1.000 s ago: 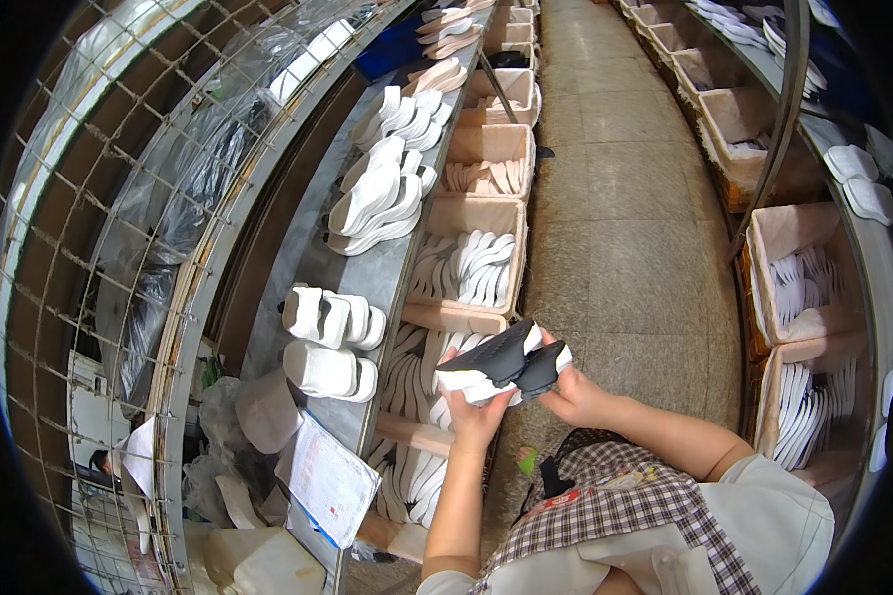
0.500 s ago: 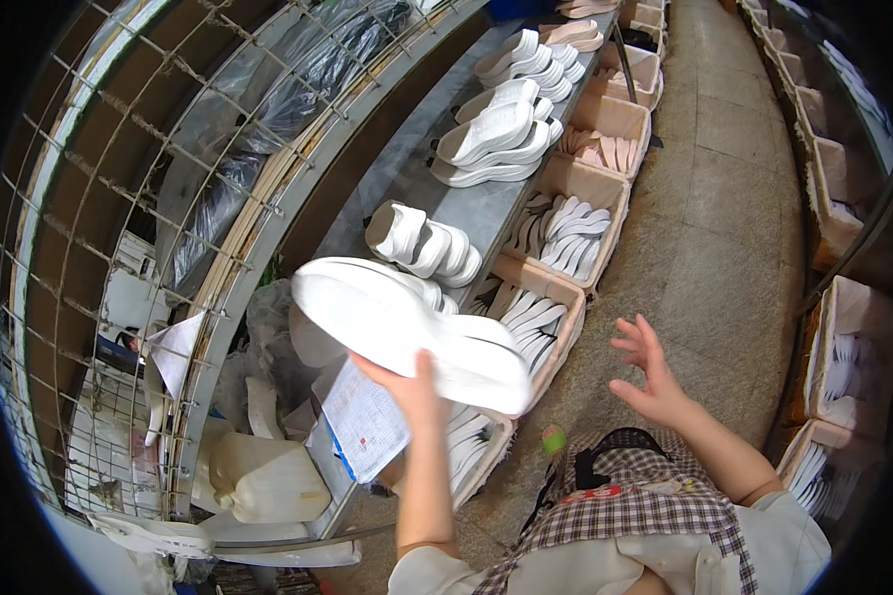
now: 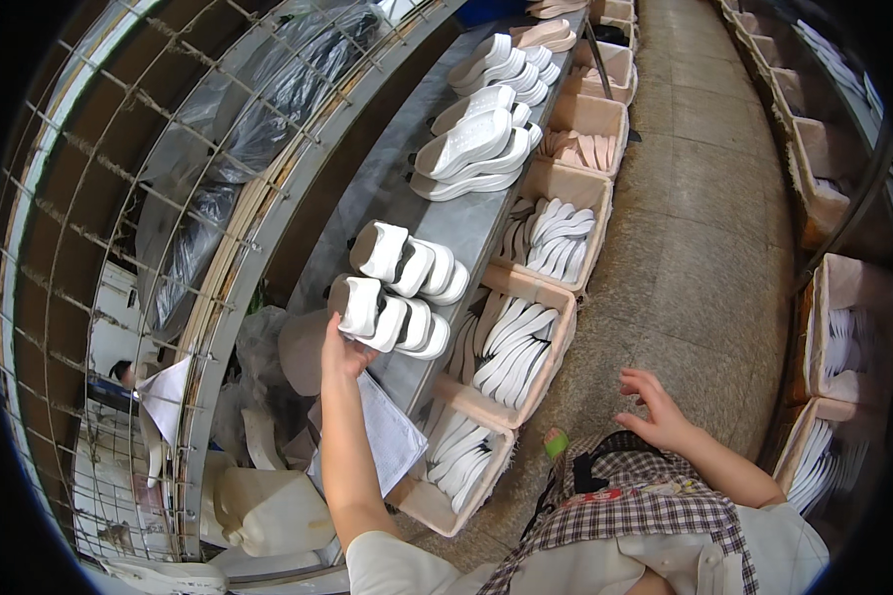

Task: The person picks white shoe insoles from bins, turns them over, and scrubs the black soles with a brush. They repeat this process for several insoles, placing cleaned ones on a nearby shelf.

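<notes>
My left hand (image 3: 347,355) reaches out to the metal shelf, its fingers closed on the heel end of a white shoe sole (image 3: 361,305). That sole lies at the left end of a short nested row of white soles (image 3: 419,331). A second such row (image 3: 413,261) sits just behind it, close alongside. Part of my left fingers is hidden behind the sole. Over the aisle floor my right hand (image 3: 658,411) hangs empty, fingers loosely bent and thumb apart.
Bins of soles (image 3: 514,342) line the shelf's right side. Farther along the shelf (image 3: 387,193) stand stacked white soles (image 3: 471,154). Wire mesh (image 3: 119,213) rises at left, above a plastic jug (image 3: 273,511). Papers (image 3: 382,431) lie by my left forearm. More bins (image 3: 853,327) stand across the aisle.
My left hand has carried the large white sole away from me and set it down at the near row on the shelf. My right hand stays about where it was, fingers a little more bent.
</notes>
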Demonstrator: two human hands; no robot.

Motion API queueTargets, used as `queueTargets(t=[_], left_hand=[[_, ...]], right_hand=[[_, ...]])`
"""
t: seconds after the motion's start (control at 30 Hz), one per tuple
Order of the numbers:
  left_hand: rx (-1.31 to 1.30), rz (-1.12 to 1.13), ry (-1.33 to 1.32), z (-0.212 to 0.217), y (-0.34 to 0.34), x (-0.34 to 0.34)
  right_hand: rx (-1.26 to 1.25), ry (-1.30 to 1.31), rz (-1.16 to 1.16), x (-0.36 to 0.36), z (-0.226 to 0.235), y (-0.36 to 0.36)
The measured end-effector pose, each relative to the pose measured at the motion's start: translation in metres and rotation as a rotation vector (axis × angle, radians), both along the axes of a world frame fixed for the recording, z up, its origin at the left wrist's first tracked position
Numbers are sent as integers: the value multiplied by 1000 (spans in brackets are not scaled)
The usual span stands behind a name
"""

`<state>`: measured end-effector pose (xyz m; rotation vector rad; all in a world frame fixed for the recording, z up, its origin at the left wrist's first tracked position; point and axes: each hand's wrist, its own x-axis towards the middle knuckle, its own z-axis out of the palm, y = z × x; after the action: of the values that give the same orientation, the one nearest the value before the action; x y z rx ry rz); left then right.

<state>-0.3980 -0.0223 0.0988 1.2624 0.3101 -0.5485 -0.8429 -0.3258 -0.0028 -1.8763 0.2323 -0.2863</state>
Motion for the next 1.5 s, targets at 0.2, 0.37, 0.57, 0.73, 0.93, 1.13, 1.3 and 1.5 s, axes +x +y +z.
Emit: queueTargets(t=[0.2,0.37,0.57,0.73,0.93,1.13,1.3,1.5], left_hand=[[421,249,-549,30,-20,-46],[659,137,-1636,73,-103,-170],[836,-1583,-1167,20,-272,-319],[423,-2006,-1422,-103,-297,-368],[12,-2497,-1594,-214,-343,-414],[-316,-2918,-1653,-233,-333,-571],[-586,-3156,-1692,-228,-254,-693],[-771,-3368,-1730,-239,-104,-814]], right_hand=[[-44,30,32,-18,-26,-6],[-209,15,69,-54,-51,-32],[-639,670,118,-147,-84,-74],[-345,857,-321,-266,-124,-54],[-63,1154,-966,-363,-134,98],[404,1057,-1150,-345,-116,282],[524,991,-1352,-330,-142,379],[515,822,-1704,-353,-173,484]])
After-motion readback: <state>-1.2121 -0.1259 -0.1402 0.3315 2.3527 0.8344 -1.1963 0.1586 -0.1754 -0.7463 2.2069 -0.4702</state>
